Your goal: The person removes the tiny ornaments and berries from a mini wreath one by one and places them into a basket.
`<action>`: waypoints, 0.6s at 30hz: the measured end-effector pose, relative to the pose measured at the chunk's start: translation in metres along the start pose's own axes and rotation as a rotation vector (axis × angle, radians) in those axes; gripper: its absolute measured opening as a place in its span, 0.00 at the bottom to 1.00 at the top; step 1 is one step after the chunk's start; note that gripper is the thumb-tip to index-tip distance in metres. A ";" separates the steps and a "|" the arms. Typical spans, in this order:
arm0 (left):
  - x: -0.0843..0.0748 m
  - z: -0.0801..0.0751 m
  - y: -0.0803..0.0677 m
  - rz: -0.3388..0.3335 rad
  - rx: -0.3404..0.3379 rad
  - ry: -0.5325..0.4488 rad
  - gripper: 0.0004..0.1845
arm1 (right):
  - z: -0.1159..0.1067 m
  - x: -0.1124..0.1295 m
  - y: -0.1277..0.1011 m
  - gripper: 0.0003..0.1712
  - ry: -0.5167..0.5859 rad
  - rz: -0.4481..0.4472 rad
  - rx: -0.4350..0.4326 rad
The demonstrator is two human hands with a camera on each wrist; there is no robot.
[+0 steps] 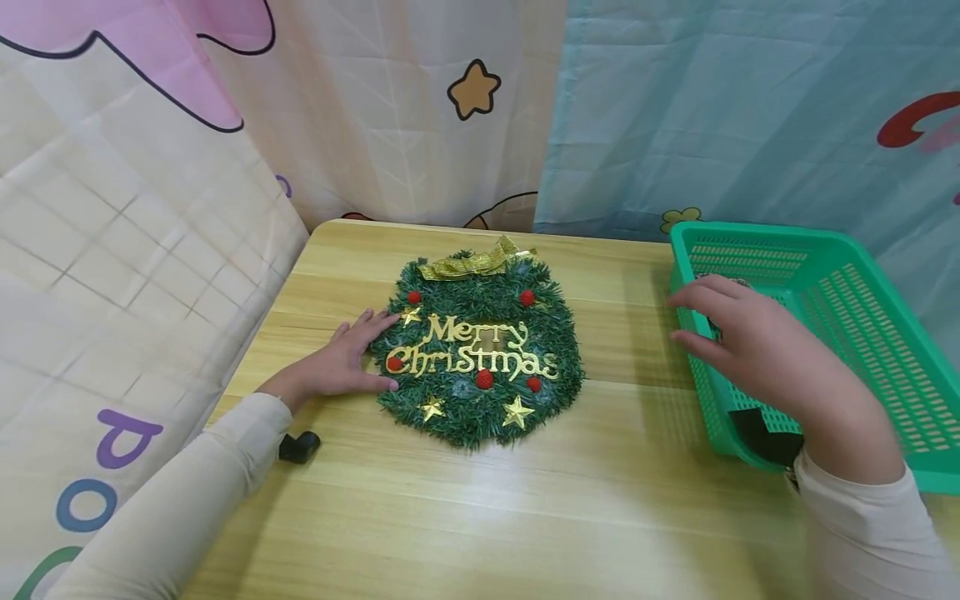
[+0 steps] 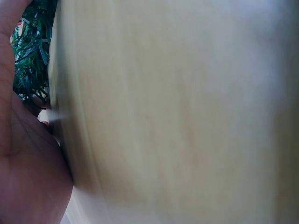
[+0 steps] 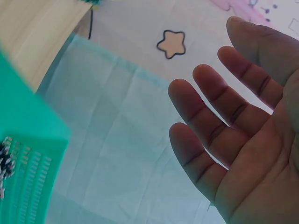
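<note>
A green tinsel wreath lies flat on the wooden table. It bears gold "Merry Christmas" lettering, red berries, gold stars and a gold bow at the top. My left hand rests flat on the table with straight fingers touching the wreath's left edge; the left wrist view shows green needles beside the palm. My right hand hovers over the near-left corner of a green plastic basket, fingers spread and holding nothing, as its palm shows in the right wrist view.
Patterned curtains hang close behind and left of the table. The basket stands at the table's right edge with something small and dark inside. A small black object lies by my left sleeve.
</note>
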State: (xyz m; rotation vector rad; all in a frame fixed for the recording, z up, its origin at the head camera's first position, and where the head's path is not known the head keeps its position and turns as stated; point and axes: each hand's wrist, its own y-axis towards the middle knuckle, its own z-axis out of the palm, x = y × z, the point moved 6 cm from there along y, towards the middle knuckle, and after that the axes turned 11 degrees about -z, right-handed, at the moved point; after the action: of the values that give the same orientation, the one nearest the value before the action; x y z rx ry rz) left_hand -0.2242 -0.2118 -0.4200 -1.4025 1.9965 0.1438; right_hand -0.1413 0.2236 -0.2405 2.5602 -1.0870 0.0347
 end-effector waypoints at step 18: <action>0.001 0.000 -0.001 0.004 -0.011 0.011 0.59 | 0.034 0.040 0.028 0.18 0.118 -0.119 0.009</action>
State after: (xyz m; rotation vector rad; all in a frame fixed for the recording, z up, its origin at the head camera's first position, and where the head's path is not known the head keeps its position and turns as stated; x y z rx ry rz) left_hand -0.2234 -0.2128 -0.4205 -1.4086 2.0104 0.1494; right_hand -0.1364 0.1669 -0.2572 2.5902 -0.8915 0.1589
